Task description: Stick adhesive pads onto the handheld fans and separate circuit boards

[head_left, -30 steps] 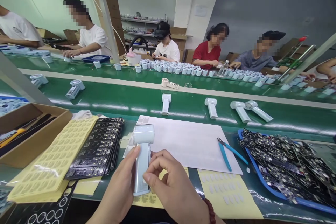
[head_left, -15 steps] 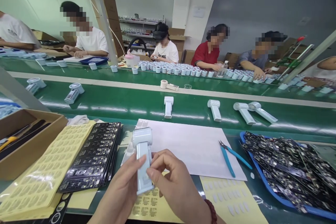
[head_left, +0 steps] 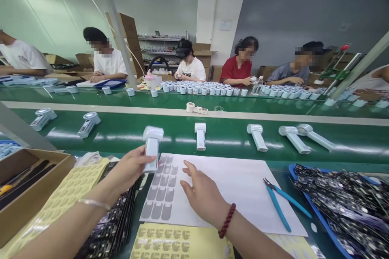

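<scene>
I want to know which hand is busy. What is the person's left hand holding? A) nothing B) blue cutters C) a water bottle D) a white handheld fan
D: the left hand grips a white handheld fan by its handle, while the blue cutters lie untouched on the white sheet.

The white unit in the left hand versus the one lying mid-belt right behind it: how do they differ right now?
The held unit is gripped by the left hand and lifted off the bench; the belt unit lies flat on the green conveyor, untouched. The held unit stands nearly upright with its handle hidden partly by fingers; the belt unit's handle points toward the camera, fully visible. Both are white with a wider head on a narrower handle.
</scene>
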Demonstrator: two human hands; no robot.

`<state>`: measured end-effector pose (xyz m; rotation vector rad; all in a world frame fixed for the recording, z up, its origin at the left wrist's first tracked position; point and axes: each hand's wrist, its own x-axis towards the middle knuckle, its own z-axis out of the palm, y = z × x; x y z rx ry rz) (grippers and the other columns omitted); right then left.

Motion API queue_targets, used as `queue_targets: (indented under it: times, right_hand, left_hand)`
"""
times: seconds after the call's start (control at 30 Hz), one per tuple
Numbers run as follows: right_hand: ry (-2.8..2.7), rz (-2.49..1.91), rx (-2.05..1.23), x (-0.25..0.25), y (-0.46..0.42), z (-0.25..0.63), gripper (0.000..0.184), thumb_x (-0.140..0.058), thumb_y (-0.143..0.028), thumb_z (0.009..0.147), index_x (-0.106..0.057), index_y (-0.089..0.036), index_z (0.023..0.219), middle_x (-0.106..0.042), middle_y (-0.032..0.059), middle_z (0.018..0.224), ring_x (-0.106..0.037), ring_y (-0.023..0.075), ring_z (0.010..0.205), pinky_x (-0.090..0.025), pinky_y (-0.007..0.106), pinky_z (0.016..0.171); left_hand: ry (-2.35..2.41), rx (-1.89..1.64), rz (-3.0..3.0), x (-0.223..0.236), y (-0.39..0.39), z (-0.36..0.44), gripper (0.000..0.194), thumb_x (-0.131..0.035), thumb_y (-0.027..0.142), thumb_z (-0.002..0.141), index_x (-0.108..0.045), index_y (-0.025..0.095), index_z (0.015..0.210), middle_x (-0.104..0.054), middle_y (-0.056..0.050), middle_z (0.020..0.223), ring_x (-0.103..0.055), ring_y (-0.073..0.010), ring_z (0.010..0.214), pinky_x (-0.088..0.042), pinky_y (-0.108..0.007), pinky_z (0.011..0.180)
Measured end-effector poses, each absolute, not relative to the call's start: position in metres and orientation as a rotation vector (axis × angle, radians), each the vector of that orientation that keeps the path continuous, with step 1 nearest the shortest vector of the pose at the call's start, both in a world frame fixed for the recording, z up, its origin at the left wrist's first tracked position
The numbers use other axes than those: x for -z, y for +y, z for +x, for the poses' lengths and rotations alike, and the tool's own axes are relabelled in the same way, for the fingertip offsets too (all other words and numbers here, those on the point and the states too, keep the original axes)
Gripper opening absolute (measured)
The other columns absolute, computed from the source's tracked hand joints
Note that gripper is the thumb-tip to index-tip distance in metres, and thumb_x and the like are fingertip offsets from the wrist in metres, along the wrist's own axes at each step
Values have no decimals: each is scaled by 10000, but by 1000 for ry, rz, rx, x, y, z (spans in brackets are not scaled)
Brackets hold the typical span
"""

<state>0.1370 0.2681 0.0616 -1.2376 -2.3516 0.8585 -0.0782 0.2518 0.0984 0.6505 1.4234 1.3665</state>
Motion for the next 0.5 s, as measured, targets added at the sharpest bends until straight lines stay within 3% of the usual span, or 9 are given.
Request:
queue_targets:
  times: [0.1,0.2,0.33,0.5]
  right_hand:
    - [-2468,-1250,-668,-53,284,115,563,-557,-119,906,-460,-120,1461,-756,173,1120,-686,318,1079,-566,429,805]
    - [-2558,-1240,-447,-40,293,94,583,-559,-16,847,-504,-68,1425,-774,187,934,-714,333,946,-569,396,686]
    - [-2597,-1152,-206,-19,298,81,666,-514,118,735,-567,-113,1358,-768,126,809,-721,282,806,-543,312,583]
    - [-2566,-1045,-51,5,305,86,570,-497,79,789,-592,-175,1290,-758,99,932,-709,260,859,-562,306,605]
  left_hand:
    - [1553,-1339,683,-93,302,-103,191,-744,115,754,-697,122,940,-687,-35,793,-632,-150,671,-522,-278,633]
    - [1672,-1277,716,-81,342,-115,197,-648,283,908,-651,143,1046,-675,-38,947,-633,-143,735,-551,-312,651]
    - [1807,-1219,778,-64,369,-126,290,-639,334,917,-633,156,1145,-667,-77,1099,-662,-193,890,-580,-382,752]
    - [2083,-1226,851,-65,372,-176,329,-653,331,906,-628,168,1191,-647,-98,1215,-650,-236,1027,-563,-449,860]
